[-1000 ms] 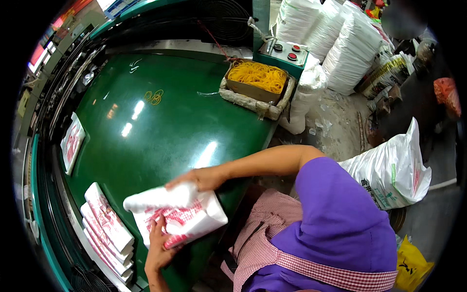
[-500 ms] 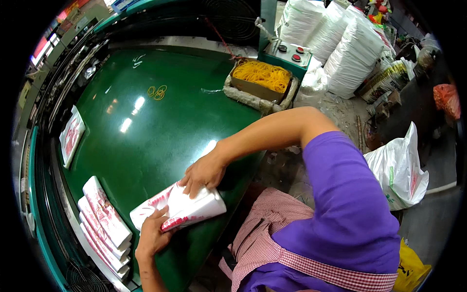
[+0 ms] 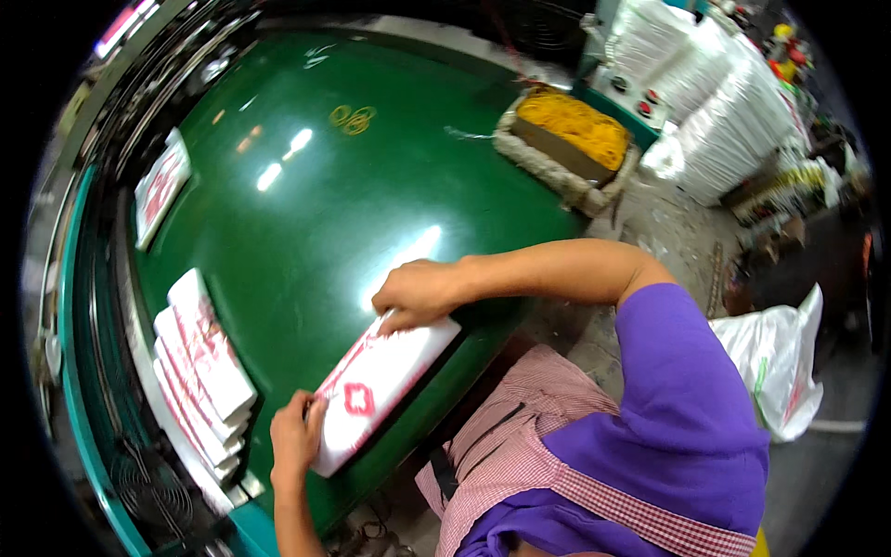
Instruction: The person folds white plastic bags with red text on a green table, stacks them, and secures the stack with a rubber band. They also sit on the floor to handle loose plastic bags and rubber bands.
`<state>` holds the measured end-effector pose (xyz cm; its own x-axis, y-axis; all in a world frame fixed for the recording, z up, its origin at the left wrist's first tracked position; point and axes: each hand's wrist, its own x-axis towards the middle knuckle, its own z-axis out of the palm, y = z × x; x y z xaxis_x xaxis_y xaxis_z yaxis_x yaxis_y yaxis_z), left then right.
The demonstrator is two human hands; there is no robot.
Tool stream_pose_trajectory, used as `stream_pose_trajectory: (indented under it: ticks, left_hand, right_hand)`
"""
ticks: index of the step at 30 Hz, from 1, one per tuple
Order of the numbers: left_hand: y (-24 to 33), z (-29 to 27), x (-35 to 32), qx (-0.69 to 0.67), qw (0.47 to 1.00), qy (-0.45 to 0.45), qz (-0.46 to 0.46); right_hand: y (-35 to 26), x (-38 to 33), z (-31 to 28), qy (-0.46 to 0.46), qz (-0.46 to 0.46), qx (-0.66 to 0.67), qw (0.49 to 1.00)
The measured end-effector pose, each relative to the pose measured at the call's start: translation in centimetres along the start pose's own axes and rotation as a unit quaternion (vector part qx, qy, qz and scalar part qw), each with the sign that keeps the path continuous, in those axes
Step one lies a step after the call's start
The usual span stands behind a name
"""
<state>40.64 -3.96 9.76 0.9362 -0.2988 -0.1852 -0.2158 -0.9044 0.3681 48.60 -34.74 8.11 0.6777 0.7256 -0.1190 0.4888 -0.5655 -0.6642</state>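
A folded bundle of white plastic bags [image 3: 399,371] with red print lies slantwise at the near edge of the green table. My left hand [image 3: 297,432] grips its near-left end, the thumb over the top and the other fingers partly hidden at the side. At the far end, my right hand [image 3: 413,292] has its fingers curled down over the bundle's upper edge; the fingertips are hidden. To the left of my left hand lies an overlapping row of similar folded bag bundles [image 3: 206,348].
Another bag bundle [image 3: 161,190] lies at the table's left edge. Loose yellow rubber bands [image 3: 353,119] rest on the green tabletop [image 3: 325,200]. A padded box of rubber bands [image 3: 574,130] sits at the far right corner, beside a button panel [image 3: 640,100]. White sacks [image 3: 733,111] stand beyond.
The bundle has turned to a steeper slant, showing a smooth top face with a red emblem. My left hand moved to its near end; my right hand moved to its far edge. The view shifted.
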Motion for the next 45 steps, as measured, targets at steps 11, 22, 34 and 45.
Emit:
stream_pose_trajectory:
  ticks: [11, 22, 34, 45]
  left_hand:
    - [4.4, 0.3, 4.0, -0.121, 0.986, -0.112, 0.015]
    - [4.5, 3.7, -2.1, -0.430, 0.899, 0.016, -0.082]
    - [9.0, 3.0, 4.4, -0.767, 0.612, 0.182, 0.067]
    - [6.0, 1.5, -0.1, -0.552, 0.821, 0.135, 0.051]
  right_hand:
    - [13.0, 11.0, -9.9, 0.349, -0.025, 0.068, 0.934]
    - [18.3, 12.5, -15.7, 0.595, 0.191, 0.066, 0.778]
    - [-4.4, 2.7, -1.9, 0.346, -0.234, 0.306, 0.855]
    - [-5.9, -3.1, -6.0, 0.089, -0.251, 0.659, 0.704]
